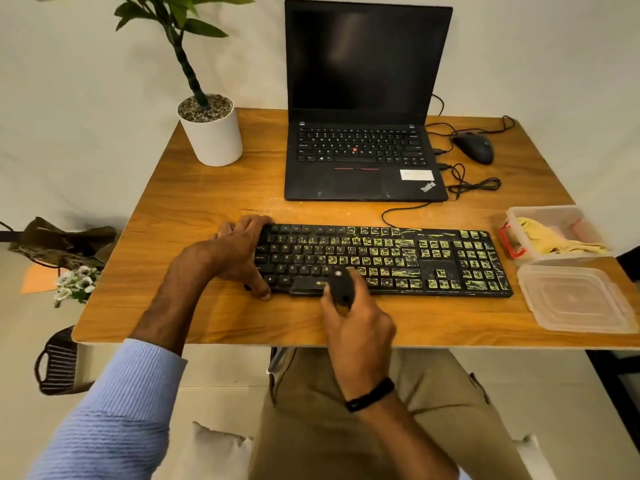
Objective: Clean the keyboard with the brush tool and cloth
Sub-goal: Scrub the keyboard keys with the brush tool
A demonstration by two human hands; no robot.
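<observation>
Here, the brush tool points away, across the keyboard.

Wood-grain table – matt plastic keyboard

Wooden table, plain pale wall behind, light floor, warm indoor light

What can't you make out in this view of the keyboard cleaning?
All in the head view:
- The brush in the right hand is motion-blurred; its bristles cannot be seen.
- The left hand covers the left end of the keyboard.
- The cloth lies crumpled in the tub, partly behind its wall.
- The sticker on the laptop: text too small.
</observation>
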